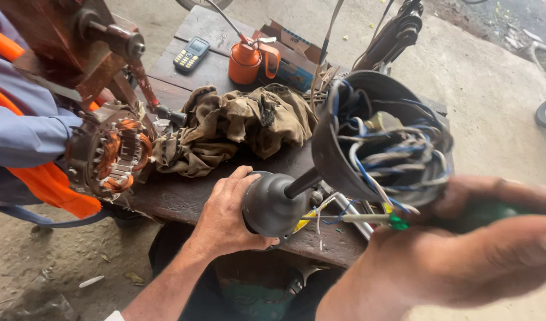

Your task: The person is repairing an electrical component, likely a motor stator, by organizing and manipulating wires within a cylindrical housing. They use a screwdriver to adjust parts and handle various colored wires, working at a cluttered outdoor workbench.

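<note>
Hands steady a dark fan housing (368, 137) over a cluttered wooden workbench (213, 196), its bundle of blue and white wires (398, 157) facing up.

The left hand (225, 217) wraps closed around the rounded cap (270, 205) at the stem's lower end, apparently to brace it, while the right hand (463, 249), blurred and close to the camera, grips a green-handled screwdriver (398, 221) pointed toward the wiring. Beyond the left hand lie a crumpled rag (237, 125), an orange oil can (246, 59) and a copper-wound stator (115, 154).

Soft daylight, blurred near hand, faint shadows
</note>
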